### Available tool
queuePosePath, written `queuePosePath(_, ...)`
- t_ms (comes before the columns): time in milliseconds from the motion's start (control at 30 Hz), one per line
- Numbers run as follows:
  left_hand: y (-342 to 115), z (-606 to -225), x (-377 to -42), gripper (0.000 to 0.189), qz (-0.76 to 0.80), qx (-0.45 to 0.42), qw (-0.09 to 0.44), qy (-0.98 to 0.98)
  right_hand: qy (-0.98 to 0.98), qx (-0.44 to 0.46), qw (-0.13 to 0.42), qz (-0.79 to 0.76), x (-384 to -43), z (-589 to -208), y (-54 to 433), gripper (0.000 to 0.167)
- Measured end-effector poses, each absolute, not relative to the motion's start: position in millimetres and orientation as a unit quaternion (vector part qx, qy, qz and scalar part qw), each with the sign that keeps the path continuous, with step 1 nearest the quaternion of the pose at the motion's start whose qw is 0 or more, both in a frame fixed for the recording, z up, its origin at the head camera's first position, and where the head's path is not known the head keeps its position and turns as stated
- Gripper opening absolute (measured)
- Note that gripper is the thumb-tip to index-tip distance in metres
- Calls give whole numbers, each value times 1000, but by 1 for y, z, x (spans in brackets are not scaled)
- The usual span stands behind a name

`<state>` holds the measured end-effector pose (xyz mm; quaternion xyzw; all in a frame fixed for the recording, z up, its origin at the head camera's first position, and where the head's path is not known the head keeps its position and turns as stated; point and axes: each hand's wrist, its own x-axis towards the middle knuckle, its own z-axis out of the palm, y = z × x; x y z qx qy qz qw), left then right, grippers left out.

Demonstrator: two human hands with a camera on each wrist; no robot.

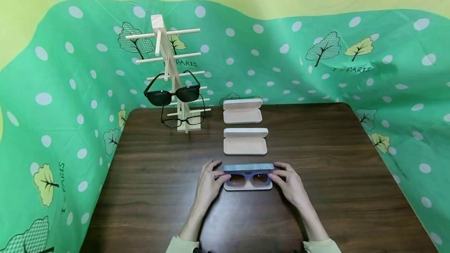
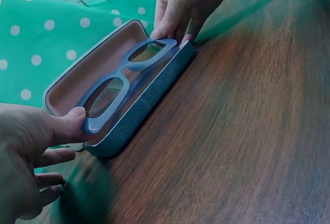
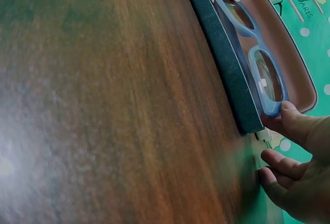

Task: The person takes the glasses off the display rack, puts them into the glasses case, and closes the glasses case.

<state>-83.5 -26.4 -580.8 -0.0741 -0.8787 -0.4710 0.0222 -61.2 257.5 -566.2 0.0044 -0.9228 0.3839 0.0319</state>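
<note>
Blue-framed sunglasses [image 1: 248, 178] with brown lenses sit in an open blue glasses case [image 1: 248, 188] near the front of the table. My left hand [image 1: 210, 182] pinches the left end of the frame, its thumb [image 2: 72, 123] on the front. At the opposite end my right hand [image 1: 290, 182] pinches the frame likewise, with the thumb [image 3: 295, 118] against the rim. The case's lid [image 2: 85, 67] stands raised behind the sunglasses, showing a pinkish lining. The folded temples are mostly hidden behind the frame.
Two open glasses cases, a nearer one [image 1: 245, 146] and a farther one [image 1: 242, 116], stand in line behind. At the back left a wooden display rack [image 1: 168, 57] carries black sunglasses [image 1: 174, 96] and thin-framed glasses [image 1: 183, 122]. A patterned green cloth [image 1: 281, 61] surrounds the brown table [image 1: 334, 175].
</note>
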Motion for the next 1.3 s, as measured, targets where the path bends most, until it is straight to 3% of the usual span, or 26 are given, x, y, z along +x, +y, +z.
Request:
queuePosePath(600,-28,-581,-89,22,-437,-96,28,-894,-926,14,62,371,-67,-566,258,9)
queuePosePath(1300,-26,-587,-86,17,-470,-57,62,-879,-920,-41,32,388,-71,-570,259,7)
